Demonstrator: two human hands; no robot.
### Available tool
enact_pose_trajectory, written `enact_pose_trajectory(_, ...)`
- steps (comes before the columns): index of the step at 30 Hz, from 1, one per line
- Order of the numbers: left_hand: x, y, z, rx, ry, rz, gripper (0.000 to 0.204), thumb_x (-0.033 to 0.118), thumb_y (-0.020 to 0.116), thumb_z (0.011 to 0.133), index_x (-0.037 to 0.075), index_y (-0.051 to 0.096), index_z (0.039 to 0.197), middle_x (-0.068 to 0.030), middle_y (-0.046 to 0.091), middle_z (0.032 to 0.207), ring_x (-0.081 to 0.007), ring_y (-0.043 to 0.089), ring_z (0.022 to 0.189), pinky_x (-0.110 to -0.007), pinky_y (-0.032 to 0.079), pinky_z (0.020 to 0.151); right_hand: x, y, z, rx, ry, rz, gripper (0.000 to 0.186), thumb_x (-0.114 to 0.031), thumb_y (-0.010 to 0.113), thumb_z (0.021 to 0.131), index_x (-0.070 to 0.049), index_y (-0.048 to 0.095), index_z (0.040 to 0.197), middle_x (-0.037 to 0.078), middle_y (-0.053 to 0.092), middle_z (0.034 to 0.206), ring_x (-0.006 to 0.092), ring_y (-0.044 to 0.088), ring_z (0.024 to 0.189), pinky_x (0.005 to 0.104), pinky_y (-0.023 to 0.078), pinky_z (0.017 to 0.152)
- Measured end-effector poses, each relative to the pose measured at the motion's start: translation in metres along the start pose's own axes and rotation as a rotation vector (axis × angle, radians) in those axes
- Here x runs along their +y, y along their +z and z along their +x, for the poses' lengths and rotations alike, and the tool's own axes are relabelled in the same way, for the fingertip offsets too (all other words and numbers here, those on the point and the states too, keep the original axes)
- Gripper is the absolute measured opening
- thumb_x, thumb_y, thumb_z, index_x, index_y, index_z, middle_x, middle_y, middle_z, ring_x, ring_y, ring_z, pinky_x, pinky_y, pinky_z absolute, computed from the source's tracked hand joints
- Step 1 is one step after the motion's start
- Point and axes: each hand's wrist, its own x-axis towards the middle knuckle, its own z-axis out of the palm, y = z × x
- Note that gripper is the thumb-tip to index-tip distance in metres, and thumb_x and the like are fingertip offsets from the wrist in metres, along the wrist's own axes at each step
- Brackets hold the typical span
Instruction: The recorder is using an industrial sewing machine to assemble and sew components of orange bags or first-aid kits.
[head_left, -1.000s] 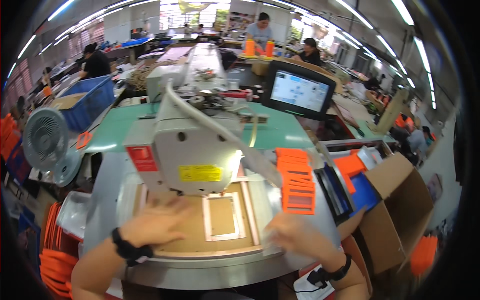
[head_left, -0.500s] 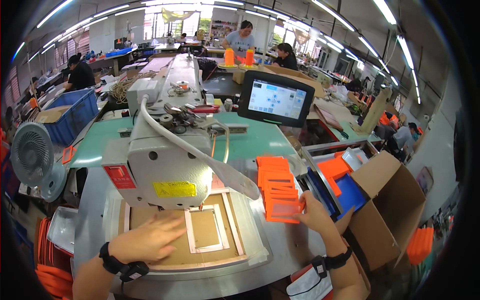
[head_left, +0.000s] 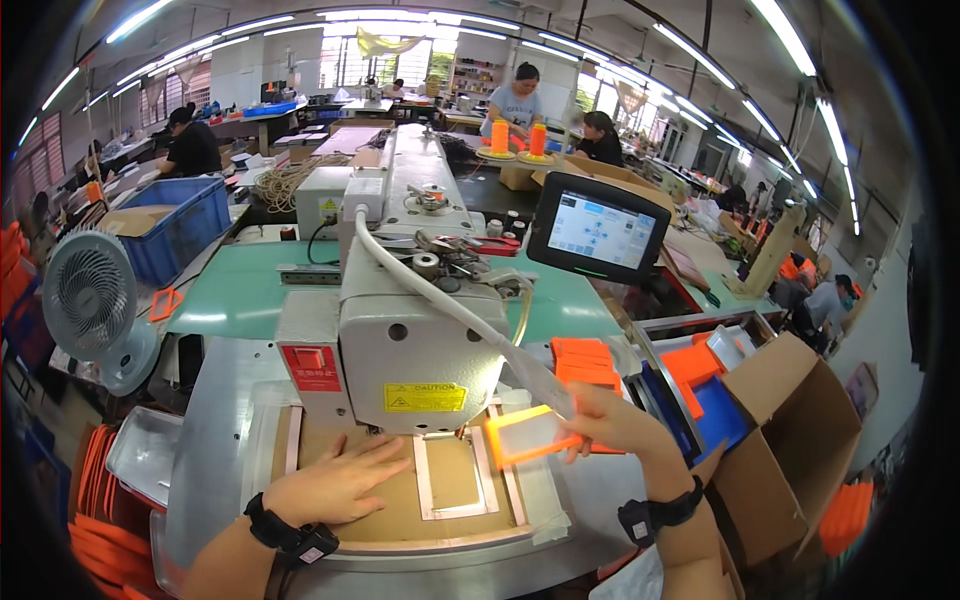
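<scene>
My right hand (head_left: 612, 420) grips one edge of an orange-bordered rectangular piece with a pale see-through middle (head_left: 528, 436), held above the right side of the work plate. Behind that hand lies a stack of orange pieces (head_left: 585, 362). My left hand (head_left: 345, 482) rests flat, fingers spread, on the brown template board (head_left: 395, 515). To the right of its fingertips, a pale-edged rectangular frame (head_left: 424, 490) is set on the board. Over the board stands the grey head of a sewing machine (head_left: 420, 350); its needle area is mostly hidden.
A tablet-like control screen (head_left: 597, 228) stands behind the stack. At right are an open cardboard box (head_left: 790, 440) and a blue tray (head_left: 722, 415). On the left are a fan (head_left: 90, 295), a blue crate (head_left: 178, 230) and orange pieces (head_left: 100, 480). Other people work farther back.
My right hand has lifted an orange-bordered piece off the stack and brought it left over the plate. My left hand stays flat on the board. The view has shifted somewhat.
</scene>
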Motion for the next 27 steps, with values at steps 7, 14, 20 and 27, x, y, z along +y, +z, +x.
enact_pose_trajectory(7, 0.006, 0.001, -0.004, 0.078, 0.002, 0.033, 0.066, 0.029, 0.062, 0.094, 0.012, 0.037, 0.152, -0.0142, 0.027, 0.162, -0.0290, 0.023, 0.151, -0.064, 0.021, 0.119, 0.038, 0.013, 0.064, -0.105, -0.210, -0.109, 0.035, -0.025, 0.067, 0.097, -0.003, 0.058, 0.123, 0.001, 0.061, 0.085, 0.0059, 0.056, 0.067, 0.0218, 0.047, 0.060)
enact_pose_trajectory(14, 0.005, 0.003, 0.000, 0.070, 0.000, 0.017, 0.065, 0.027, 0.061, 0.095, 0.009, 0.036, 0.153, -0.0143, 0.024, 0.163, -0.0310, 0.024, 0.151, -0.065, 0.021, 0.118, 0.033, 0.048, 0.083, -0.074, -0.069, -0.025, 0.029, -0.003, 0.070, 0.090, 0.000, 0.065, 0.118, 0.003, 0.069, 0.102, 0.0096, 0.062, 0.076, 0.0262, 0.052, 0.069)
enact_pose_trajectory(20, 0.007, 0.002, -0.003, 0.076, -0.013, 0.022, 0.064, 0.026, 0.060, 0.095, 0.009, 0.037, 0.152, -0.0141, 0.026, 0.163, -0.0318, 0.028, 0.149, -0.063, 0.022, 0.119, 0.030, 0.086, 0.080, 0.100, -0.550, -0.520, 0.026, -0.009, 0.072, 0.082, -0.001, 0.068, 0.107, 0.019, 0.068, 0.097, 0.0384, 0.066, 0.087, 0.0425, 0.053, 0.079)
enact_pose_trajectory(27, 0.017, 0.002, 0.000, 0.140, -0.039, 0.009, 0.061, 0.023, 0.066, 0.092, 0.007, 0.043, 0.146, -0.0140, 0.035, 0.158, -0.0287, 0.031, 0.148, -0.062, 0.028, 0.117, 0.036, 0.102, 0.074, 0.078, -0.437, -0.587, 0.011, -0.008, 0.067, 0.085, 0.002, 0.070, 0.089, 0.023, 0.068, 0.085, 0.0377, 0.068, 0.081, 0.0443, 0.055, 0.072)
